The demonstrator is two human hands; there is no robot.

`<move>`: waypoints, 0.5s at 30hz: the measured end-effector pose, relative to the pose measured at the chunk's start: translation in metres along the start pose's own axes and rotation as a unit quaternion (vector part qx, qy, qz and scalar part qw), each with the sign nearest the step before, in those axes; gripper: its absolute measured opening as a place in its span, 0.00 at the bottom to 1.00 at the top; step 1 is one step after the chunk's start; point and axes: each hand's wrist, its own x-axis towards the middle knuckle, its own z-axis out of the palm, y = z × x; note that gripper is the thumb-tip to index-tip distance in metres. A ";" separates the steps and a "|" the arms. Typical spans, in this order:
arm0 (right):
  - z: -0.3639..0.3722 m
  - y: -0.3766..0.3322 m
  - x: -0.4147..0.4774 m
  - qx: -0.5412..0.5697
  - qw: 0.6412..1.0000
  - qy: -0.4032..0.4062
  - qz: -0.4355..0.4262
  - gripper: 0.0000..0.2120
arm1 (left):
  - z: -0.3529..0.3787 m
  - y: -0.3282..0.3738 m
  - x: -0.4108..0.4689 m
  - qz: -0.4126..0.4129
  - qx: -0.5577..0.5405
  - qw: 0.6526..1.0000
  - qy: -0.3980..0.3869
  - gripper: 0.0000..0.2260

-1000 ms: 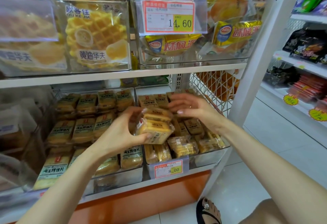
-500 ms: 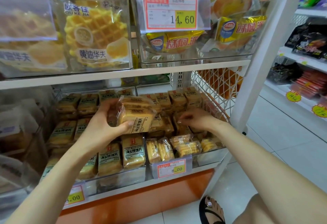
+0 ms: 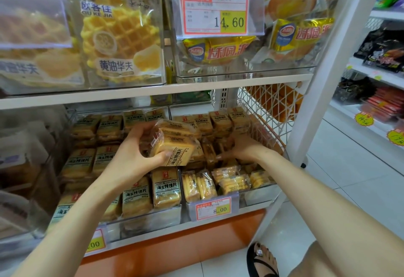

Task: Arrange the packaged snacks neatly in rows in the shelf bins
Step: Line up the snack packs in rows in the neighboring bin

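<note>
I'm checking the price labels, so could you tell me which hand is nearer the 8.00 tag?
Right. The right hand is in the bin directly above and behind the 8.00 tag; the left hand is farther left, holding a snack pack.

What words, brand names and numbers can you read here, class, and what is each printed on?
"14.60": upper price tag; its small print is blurred.
"8.00": lower price tag; small print unreadable.
"OU KE JIA" and "黄油华夫": waffle pack.
"烤馍片": the biscuit packs, as on one front pack; first characters unclear.
".00": partly hidden tag.
Gold pie packs: red lettering too distorted to read.
</note>
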 end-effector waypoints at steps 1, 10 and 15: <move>-0.001 0.001 -0.001 0.028 1.000 -0.005 0.004 0.23 | -0.001 0.000 0.000 0.000 -0.001 1.000 0.000 0.29; -0.031 0.005 -0.021 0.194 0.978 0.066 -0.023 0.20 | 0.002 -0.002 0.002 0.001 -0.008 1.000 -0.010 0.29; -0.029 0.008 -0.027 0.206 0.967 0.125 -0.082 0.20 | 0.009 0.003 0.005 0.008 -0.004 1.000 -0.007 0.26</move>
